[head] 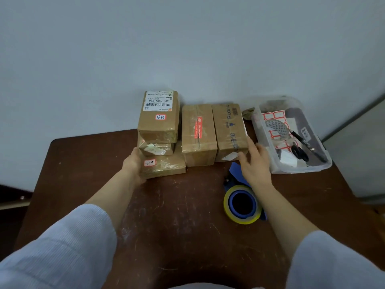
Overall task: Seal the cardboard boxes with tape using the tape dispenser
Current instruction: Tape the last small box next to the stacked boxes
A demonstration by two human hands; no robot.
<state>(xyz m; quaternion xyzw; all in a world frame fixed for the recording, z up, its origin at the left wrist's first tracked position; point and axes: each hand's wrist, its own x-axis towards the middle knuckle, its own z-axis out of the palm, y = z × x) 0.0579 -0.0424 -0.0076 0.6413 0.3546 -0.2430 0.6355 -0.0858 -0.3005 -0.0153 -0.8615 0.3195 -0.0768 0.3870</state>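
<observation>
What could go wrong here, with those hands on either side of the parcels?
1. The top box sits on an uneven stack of three boxes. The left hand rests against the stack's side, so a push there might tip the stack over.
2. The right hand reaches over the tape dispenser toward the rightmost box. The forearm might knock the dispenser as it moves.

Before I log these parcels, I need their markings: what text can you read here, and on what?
"507-PB02 T70": white shipping label on the top stacked box, upside down.
"Plant": printed on the right-hand box, possibly cut off.
Two handwritten red-bordered stickers: digits unclear.
Red strip on the middle box: blurred.
Label sheets in the plastic bin: nothing legible.
</observation>
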